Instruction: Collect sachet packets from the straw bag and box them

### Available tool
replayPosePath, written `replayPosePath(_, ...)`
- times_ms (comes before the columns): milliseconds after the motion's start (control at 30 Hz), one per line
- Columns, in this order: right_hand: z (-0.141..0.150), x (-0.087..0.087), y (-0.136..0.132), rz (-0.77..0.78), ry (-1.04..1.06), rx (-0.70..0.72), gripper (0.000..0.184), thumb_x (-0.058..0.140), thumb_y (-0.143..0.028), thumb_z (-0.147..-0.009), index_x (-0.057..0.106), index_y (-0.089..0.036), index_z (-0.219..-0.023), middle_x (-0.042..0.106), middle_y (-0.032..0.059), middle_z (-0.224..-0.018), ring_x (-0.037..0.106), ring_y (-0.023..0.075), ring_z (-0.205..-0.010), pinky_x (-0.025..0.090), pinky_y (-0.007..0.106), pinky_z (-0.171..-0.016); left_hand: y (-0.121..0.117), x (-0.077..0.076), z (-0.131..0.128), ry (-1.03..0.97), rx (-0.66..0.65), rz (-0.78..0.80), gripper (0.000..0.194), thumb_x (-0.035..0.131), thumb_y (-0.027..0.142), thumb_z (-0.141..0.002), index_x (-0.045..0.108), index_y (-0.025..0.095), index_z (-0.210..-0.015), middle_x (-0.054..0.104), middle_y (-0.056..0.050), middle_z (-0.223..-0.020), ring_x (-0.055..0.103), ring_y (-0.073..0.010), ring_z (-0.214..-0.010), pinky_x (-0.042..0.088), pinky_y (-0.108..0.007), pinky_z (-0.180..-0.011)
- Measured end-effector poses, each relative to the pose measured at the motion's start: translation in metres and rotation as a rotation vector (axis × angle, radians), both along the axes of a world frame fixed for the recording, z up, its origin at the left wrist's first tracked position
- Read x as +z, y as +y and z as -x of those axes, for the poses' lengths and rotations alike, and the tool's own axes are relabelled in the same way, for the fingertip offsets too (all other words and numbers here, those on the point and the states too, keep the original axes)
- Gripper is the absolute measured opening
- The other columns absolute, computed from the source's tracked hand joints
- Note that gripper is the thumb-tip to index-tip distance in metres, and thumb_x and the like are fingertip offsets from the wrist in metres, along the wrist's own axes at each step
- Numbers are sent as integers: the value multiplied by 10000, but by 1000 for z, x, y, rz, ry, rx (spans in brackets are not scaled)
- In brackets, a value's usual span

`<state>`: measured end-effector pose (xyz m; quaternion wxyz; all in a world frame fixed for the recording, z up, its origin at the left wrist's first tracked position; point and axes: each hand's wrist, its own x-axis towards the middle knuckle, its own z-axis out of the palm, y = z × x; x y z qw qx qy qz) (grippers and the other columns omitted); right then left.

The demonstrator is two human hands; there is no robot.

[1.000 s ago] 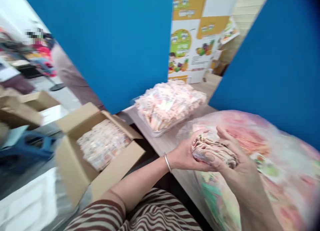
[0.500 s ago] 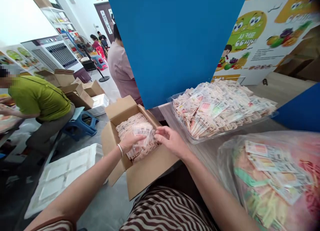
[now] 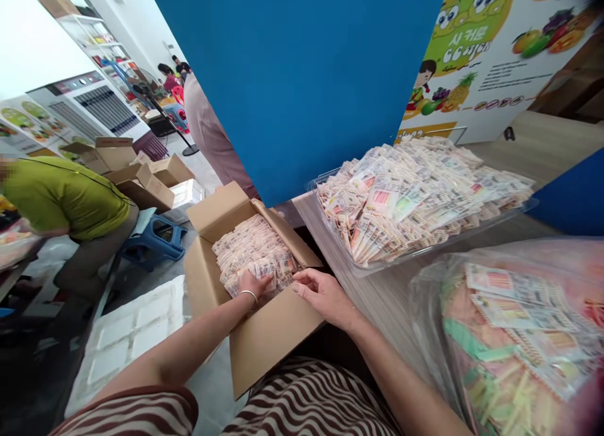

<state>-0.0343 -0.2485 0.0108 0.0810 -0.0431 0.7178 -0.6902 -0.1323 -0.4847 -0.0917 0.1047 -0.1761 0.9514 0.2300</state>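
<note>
An open cardboard box (image 3: 278, 335) in front of me holds rows of small clear candy packets (image 3: 250, 241) with coloured sticks and print. Inside it, my left hand (image 3: 253, 284), with a bracelet at the wrist, is closed around some packets low at the near side; its fingers are partly hidden. My right hand (image 3: 325, 296) hovers at the box's right near corner, fingers loosely bent and thumb apart, with nothing visible in it. To the right, a clear plastic tray (image 3: 363, 271) carries a high heap of the same packets.
A clear plastic bag (image 3: 429, 297) of coloured sticks, with several packets on top, lies at right on the table (image 3: 325, 234). A blue panel (image 3: 302, 90) stands behind the box. At left are a white foam box (image 3: 127, 335), a blue stool (image 3: 155, 238) and a person in green (image 3: 70, 197).
My left hand has gone lower into the box with the packets, toward its near side. My right hand has shifted slightly down, staying by the corner. The view has turned a little.
</note>
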Motion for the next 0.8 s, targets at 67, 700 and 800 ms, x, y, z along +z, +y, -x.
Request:
replayPosePath(67, -3, -1, 0, -13, 7, -10, 207, 629, -292, -844, 668, -159, -998, 701, 53, -902, 656, 182, -845, 503, 298, -786, -6, 4, -3, 53, -33, 103, 803, 758, 496, -702, 441, 9, -1256, 504, -297, -1291, 493, -422, -1212, 407, -473, -966)
replayPosePath(700, -10, -11, -7, -109, 74, -56, 150, 592, -226, -855, 672, -175, -972, 703, 39, -927, 646, 176, -852, 484, 284, -798, 5, 4, -11, 85, -503, 499, 656, 389, 427, -936, 279, 187, -1536, 172, -167, -1610, 127, -444, -1467, 118, -681, -1131)
replayPosePath(800, -15, -4, -12, -155, 103, -112, 126, 615, -195, -839, 686, -187, -943, 708, 23, -903, 648, 172, -832, 480, 272, -781, 17, -1, -16, 19, -483, 548, 685, 457, 477, -904, 318, 218, -1524, 191, -149, -1609, 179, -485, -1437, 184, -703, -1099)
